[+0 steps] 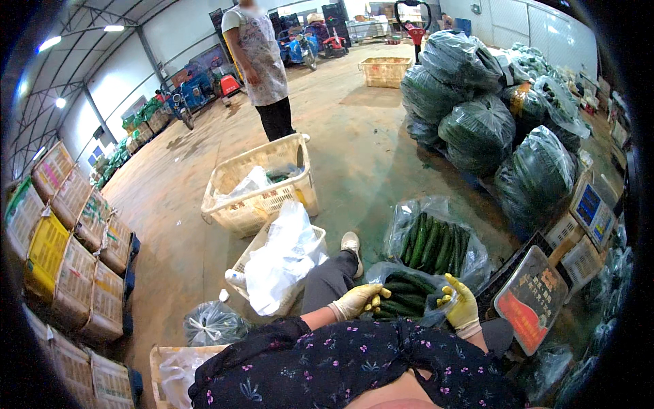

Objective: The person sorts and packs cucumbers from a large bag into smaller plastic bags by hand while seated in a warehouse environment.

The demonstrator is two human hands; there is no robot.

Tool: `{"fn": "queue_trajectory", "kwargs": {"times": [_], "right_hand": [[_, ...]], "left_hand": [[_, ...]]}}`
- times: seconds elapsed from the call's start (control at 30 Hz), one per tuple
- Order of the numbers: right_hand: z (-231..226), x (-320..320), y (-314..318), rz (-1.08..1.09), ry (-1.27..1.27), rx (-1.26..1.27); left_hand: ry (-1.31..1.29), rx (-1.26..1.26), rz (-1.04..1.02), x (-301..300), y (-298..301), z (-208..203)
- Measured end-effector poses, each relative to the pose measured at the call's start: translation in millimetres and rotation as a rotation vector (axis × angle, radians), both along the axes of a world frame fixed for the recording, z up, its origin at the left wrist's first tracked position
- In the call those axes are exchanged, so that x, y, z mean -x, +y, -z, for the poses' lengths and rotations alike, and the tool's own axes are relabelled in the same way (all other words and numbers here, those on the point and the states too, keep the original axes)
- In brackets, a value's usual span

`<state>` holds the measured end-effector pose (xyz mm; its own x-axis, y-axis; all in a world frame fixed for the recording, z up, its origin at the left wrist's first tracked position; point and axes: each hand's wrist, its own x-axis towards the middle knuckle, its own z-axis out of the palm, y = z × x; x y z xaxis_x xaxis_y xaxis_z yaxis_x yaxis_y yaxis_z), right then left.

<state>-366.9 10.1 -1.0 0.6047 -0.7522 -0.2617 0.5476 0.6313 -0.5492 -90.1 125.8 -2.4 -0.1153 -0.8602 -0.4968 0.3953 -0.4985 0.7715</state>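
Observation:
Close in front of me lies a clear plastic bag (436,315) with several dark green cucumbers (407,290) in it. My left hand (355,303), in a pale glove with yellow fingers, has its fingers curled at the bag's left edge. At the right edge my right hand (463,308), in a matching glove, grips the bag's plastic with one finger pointing up. Just beyond, a second open clear bag (477,255) holds cucumbers (436,245) lined up side by side.
A basket with white plastic (283,262) and a larger crate (262,202) stand ahead left. Filled bags (477,126) are piled ahead right, near a scale (591,210) and a printed board (531,300). Crates (75,266) are stacked left. A person (259,61) stands beyond.

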Motion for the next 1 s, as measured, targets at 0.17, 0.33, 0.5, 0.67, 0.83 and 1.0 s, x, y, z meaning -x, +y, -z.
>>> {"fn": "queue_trajectory", "kwargs": {"times": [0.17,0.33,0.5,0.67,0.83,1.0], "right_hand": [[15,10,-11,0.023,-0.076,-0.088],[20,12,-16,-0.042,-0.086,-0.145],[14,12,-15,-0.089,-0.096,-0.064],[-25,-1,-9,-0.143,0.112,0.177],[-63,-11,-23,-0.045,0.262,0.370],[-100,-18,-20,-0.026,0.327,0.507]], "left_hand": [[-0.016,0.008,0.062,15,-14,-10],[-0.040,-0.011,0.030,20,-17,-19],[-0.022,0.050,0.005,15,-21,-21],[-0.059,0.112,-0.049,0,-29,-27],[-0.139,0.126,-0.182,-27,-48,-52],[-0.148,0.185,-0.180,-39,-60,-67]]}}
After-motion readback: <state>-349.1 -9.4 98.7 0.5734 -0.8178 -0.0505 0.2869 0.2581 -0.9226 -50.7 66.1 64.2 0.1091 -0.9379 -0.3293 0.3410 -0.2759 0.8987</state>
